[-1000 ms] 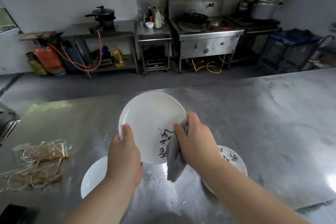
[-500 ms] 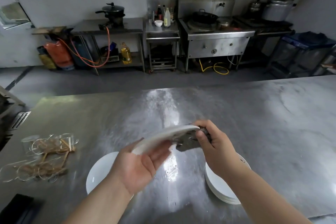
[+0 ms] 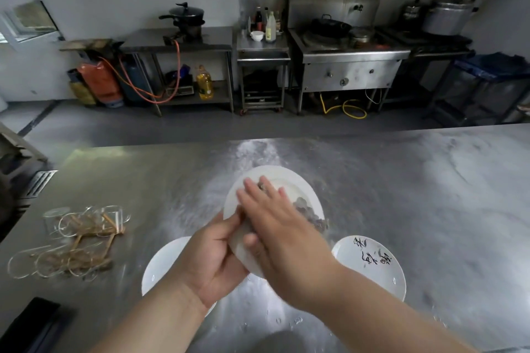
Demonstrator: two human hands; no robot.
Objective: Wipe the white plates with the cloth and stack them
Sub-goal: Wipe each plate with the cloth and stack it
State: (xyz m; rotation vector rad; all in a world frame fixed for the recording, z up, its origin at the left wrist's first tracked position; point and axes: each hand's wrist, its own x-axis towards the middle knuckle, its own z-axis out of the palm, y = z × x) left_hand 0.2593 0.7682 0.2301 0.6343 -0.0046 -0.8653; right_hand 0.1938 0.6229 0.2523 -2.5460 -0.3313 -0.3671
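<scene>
Gripping the near rim of a round, glossy white plate [image 3: 289,180], the left hand [image 3: 212,264] curls its thumb over the edge with fingers underneath, holding the plate tilted above the counter. The right hand [image 3: 282,238] lies flat on the plate's upward side, fingers straight and slightly spread, pressing a crumpled grey cloth [image 3: 311,216] against the glaze.

Two more plates lie on the brushed stainless-steel counter [image 3: 415,195]: a plain plate [image 3: 163,261] at left and a plate with black brushed characters [image 3: 372,266] at right. Whether the latter tops a stack cannot be told.

The counter is dull and streaked, with droplets near its front edge. A tangle of wire rings and wooden sticks [image 3: 77,238] lies far left. Across the grey floor stand a steel wok range [image 3: 350,66], a pressure cooker [image 3: 447,16] and an oil bottle [image 3: 204,82].
</scene>
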